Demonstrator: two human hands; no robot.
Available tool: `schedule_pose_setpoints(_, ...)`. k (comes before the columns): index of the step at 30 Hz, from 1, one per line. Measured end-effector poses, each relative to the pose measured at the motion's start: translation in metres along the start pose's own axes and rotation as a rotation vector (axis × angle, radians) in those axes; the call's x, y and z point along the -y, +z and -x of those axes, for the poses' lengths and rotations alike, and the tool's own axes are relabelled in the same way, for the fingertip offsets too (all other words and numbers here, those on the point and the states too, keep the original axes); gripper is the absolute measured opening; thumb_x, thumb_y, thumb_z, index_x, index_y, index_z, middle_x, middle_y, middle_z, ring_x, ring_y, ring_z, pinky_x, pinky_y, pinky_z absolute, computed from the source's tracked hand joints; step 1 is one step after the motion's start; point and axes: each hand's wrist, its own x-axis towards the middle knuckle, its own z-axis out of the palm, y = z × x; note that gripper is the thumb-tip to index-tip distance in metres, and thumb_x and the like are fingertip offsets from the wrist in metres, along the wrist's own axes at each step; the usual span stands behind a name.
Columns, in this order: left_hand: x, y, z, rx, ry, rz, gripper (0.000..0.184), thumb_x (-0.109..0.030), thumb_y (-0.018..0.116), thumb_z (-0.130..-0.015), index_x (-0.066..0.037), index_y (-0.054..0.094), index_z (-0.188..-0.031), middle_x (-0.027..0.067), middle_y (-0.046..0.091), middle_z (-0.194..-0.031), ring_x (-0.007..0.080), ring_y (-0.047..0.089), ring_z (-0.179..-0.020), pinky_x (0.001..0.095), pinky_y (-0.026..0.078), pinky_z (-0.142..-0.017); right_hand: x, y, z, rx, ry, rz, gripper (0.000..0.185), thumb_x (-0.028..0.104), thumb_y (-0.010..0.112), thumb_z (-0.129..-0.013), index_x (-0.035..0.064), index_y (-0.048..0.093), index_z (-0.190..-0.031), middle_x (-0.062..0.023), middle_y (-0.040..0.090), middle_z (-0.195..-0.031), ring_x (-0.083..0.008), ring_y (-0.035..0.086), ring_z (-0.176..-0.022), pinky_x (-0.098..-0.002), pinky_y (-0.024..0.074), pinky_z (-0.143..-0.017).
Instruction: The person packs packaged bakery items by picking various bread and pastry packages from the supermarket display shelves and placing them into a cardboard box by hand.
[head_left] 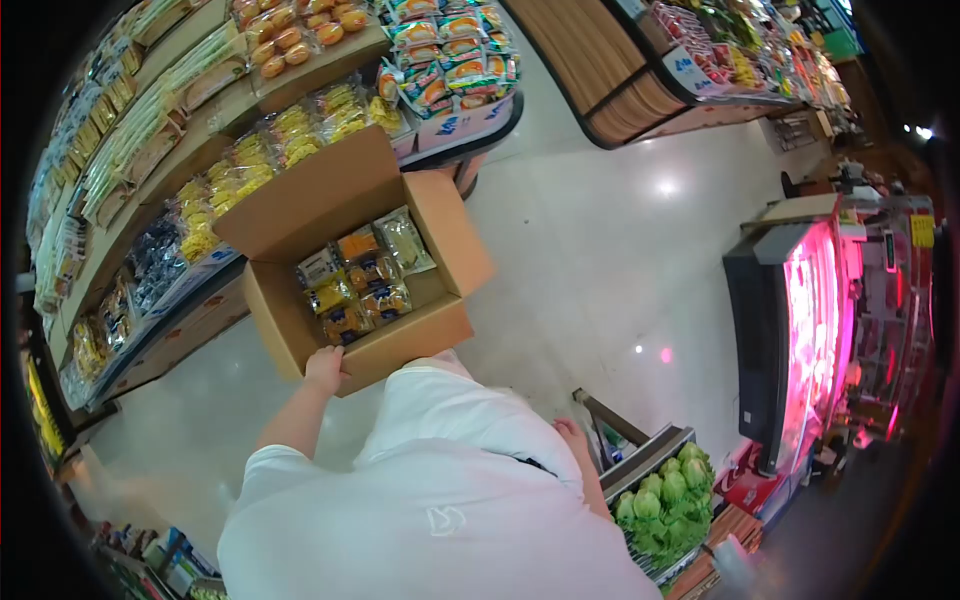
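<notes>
An open cardboard box [390, 345] with raised flaps stands in front of me. Inside lie several clear packets of food [345, 275], some yellow or orange, and a paler packet [404, 240] sits apart to the right. My left hand [325, 368] grips the box's near left edge, fingers bent over the cardboard. Down at my right side hangs my right hand [570, 433], partly covered by my shirt. Its fingers look loosely apart, and nothing shows in them. Nearest to it are a dark post [612, 418] and a rack of green lettuce [665, 495].
A tiered shelf [215, 115] with bagged goods curves along the left, close behind the box. Packaged snacks [450, 60] fill its end. A wood-panelled stand [600, 75] is ahead, and a pink-lit display case [765, 330] is at right. Shiny floor [570, 260] lies between.
</notes>
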Motion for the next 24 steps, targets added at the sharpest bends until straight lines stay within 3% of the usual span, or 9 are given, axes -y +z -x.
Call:
schedule_pose_setpoints(2, -0.006, -0.014, 0.001, 0.001, -0.013, -0.054, 0.05, -0.029, 0.08, -0.068, -0.01, 0.058, -0.108, 0.0098, 0.06, -0.103, 0.0297, 0.058, -0.103, 0.0411, 0.048, -0.088, 0.004, -0.022, -0.015, -0.019, 0.045, 0.012, 0.029, 0.017, 0.053, -0.093, 0.003, 0.057, -0.117, -0.0111, 0.067, -0.102, -0.0183, 0.063, -0.094, -0.0324, 0.0507, -0.08)
schedule_pose_setpoints(5, -0.034, -0.026, -0.001, -0.08, -0.111, 0.031, 0.052, -0.032, 0.078, -0.071, -0.008, 0.056, -0.113, 0.0113, 0.061, -0.106, 0.03, 0.057, -0.104, 0.0423, 0.047, -0.089, -0.14, -0.068, -0.126, 0.072, -0.023, -0.015, 0.028, 0.019, 0.051, -0.093, 0.0038, 0.057, -0.116, -0.0114, 0.067, -0.102, -0.02, 0.063, -0.093, -0.0337, 0.051, -0.079)
schedule_pose_setpoints(6, -0.051, -0.032, -0.003, -0.102, -0.153, 0.101, 0.053, -0.032, 0.076, -0.073, -0.007, 0.055, -0.115, 0.0121, 0.061, -0.108, 0.0303, 0.056, -0.104, 0.0426, 0.046, -0.09, -0.137, -0.076, -0.14, 0.092, -0.016, 0.018, 0.028, 0.019, 0.051, -0.093, 0.0039, 0.057, -0.116, -0.0113, 0.067, -0.102, -0.02, 0.063, -0.093, -0.0338, 0.051, -0.079)
schedule_pose_setpoints(10, -0.12, -0.018, -0.036, -0.388, 0.005, 0.364, 0.056, -0.031, 0.068, -0.083, -0.005, 0.049, -0.128, 0.02, 0.058, -0.117, 0.0372, 0.053, -0.11, 0.0455, 0.042, -0.095, -0.052, -0.098, -0.169, 0.193, 0.117, 0.201, 0.028, 0.02, 0.05, -0.093, 0.0043, 0.057, -0.116, -0.011, 0.067, -0.102, -0.0202, 0.063, -0.092, -0.0343, 0.0511, -0.078)
schedule_pose_setpoints(13, -0.181, -0.049, -0.068, -0.517, 0.12, 0.557, 0.057, -0.029, 0.063, -0.087, -0.01, 0.044, -0.137, 0.0237, 0.055, -0.121, 0.04, 0.052, -0.111, 0.0474, 0.041, -0.096, 0.02, -0.114, -0.204, 0.276, 0.179, 0.316, 0.028, 0.021, 0.049, -0.094, 0.0045, 0.057, -0.115, -0.0108, 0.067, -0.102, -0.0203, 0.063, -0.092, -0.0346, 0.0512, -0.078)
schedule_pose_setpoints(18, -0.252, -0.072, -0.142, -0.461, -0.092, 0.568, 0.054, -0.026, 0.058, -0.09, -0.023, 0.043, -0.141, 0.0239, 0.053, -0.12, 0.0406, 0.052, -0.111, 0.0464, 0.044, -0.095, 0.153, -0.177, -0.305, 0.386, 0.213, 0.428, 0.028, 0.022, 0.048, -0.094, 0.005, 0.057, -0.115, -0.0103, 0.066, -0.102, -0.0205, 0.063, -0.092, -0.0351, 0.0513, -0.078)
schedule_pose_setpoints(20, -0.269, -0.073, -0.166, -0.504, -0.225, 0.514, 0.05, -0.022, 0.057, -0.089, -0.03, 0.047, -0.138, 0.0213, 0.054, -0.117, 0.0391, 0.055, -0.107, 0.0447, 0.047, -0.091, 0.213, -0.212, -0.353, 0.398, 0.185, 0.359, 0.028, 0.023, 0.048, -0.094, 0.0052, 0.057, -0.115, -0.0102, 0.066, -0.102, -0.0205, 0.063, -0.092, -0.0354, 0.0513, -0.078)
schedule_pose_setpoints(23, -0.286, -0.073, -0.183, -0.473, -0.464, 0.604, 0.055, -0.014, 0.06, -0.085, -0.027, 0.049, -0.137, 0.0196, 0.055, -0.119, 0.0376, 0.057, -0.105, 0.043, 0.049, -0.088, 0.295, -0.266, -0.431, 0.346, 0.071, 0.219, 0.03, 0.026, 0.045, -0.094, 0.0081, 0.055, -0.117, -0.0096, 0.065, -0.104, -0.0208, 0.063, -0.092, -0.0374, 0.0515, -0.079)
schedule_pose_setpoints(24, -0.292, -0.078, -0.186, -0.422, -0.551, 0.587, 0.056, -0.015, 0.059, -0.085, -0.033, 0.048, -0.137, 0.0178, 0.055, -0.118, 0.036, 0.057, -0.104, 0.0432, 0.05, -0.088, 0.328, -0.279, -0.451, 0.294, 0.025, 0.184, 0.032, 0.023, 0.044, -0.093, 0.0086, 0.054, -0.119, -0.0103, 0.065, -0.105, -0.0217, 0.063, -0.094, -0.0382, 0.0514, -0.08)
